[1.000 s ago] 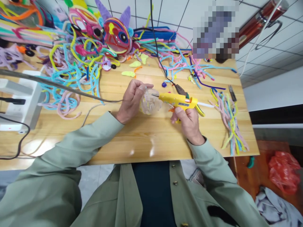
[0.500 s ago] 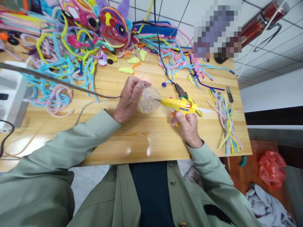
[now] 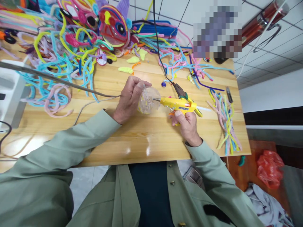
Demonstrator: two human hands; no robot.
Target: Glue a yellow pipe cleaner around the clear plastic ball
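Note:
My left hand pinches the left edge of a clear, rounded plastic piece, held just over the wooden table. Closed around the handle of a yellow hot glue gun is my right hand. The gun's metal nozzle points left and overlaps the right part of the clear piece; whether it touches cannot be made out. A white glue stick sticks out of the gun's back end. Pliers with green and yellow handles lie behind the gun, partly hidden by it.
Tangled pipe cleaners and a decorated fish-like face crowd the back left. At the right lies a bundle of pipe cleaners beside a small cutter. A white box stands left; a dark cable hangs toward the pliers.
Both hands, the clear piece and the glue gun hold almost the same pose. The view has shifted very slightly.

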